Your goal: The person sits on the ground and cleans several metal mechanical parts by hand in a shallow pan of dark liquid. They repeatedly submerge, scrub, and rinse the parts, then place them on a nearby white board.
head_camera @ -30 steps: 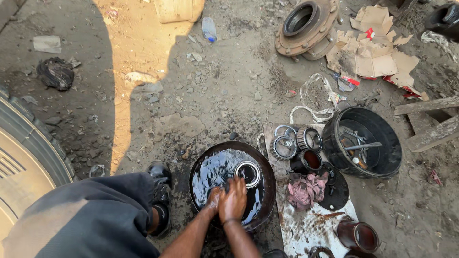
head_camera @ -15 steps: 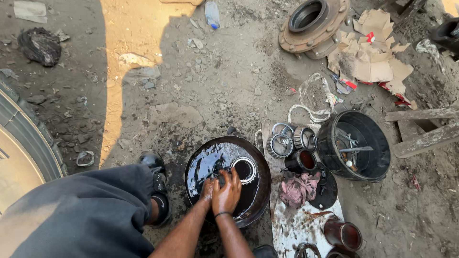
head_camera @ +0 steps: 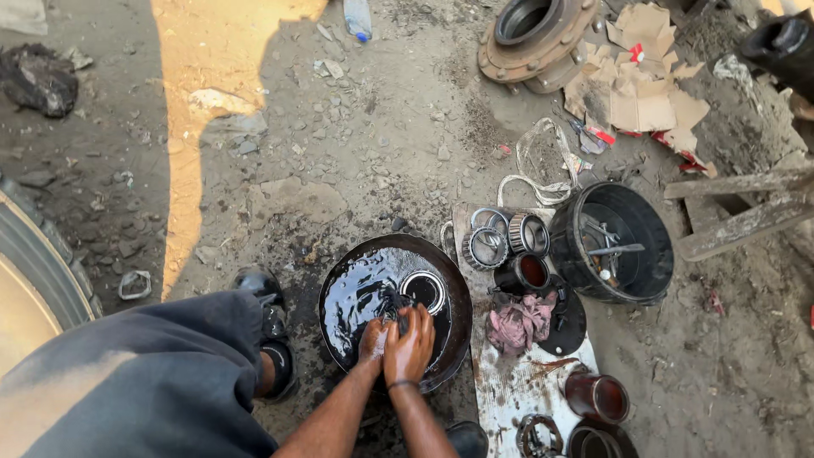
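Object under hands: hidden by right hand [head_camera: 409,346] and left hand [head_camera: 371,339] in the oily pan [head_camera: 339,297]; kind cannot be told.
Tyre [head_camera: 34,280]: cut off at left edge.
Tub [head_camera: 644,246] contents: too dark (tools, perhaps).
Dark tin [head_camera: 600,443]: cut off at bottom edge.

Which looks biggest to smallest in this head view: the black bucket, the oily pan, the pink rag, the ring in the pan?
1. Oily pan, only slightly bigger than the next
2. Black bucket
3. Pink rag
4. Ring
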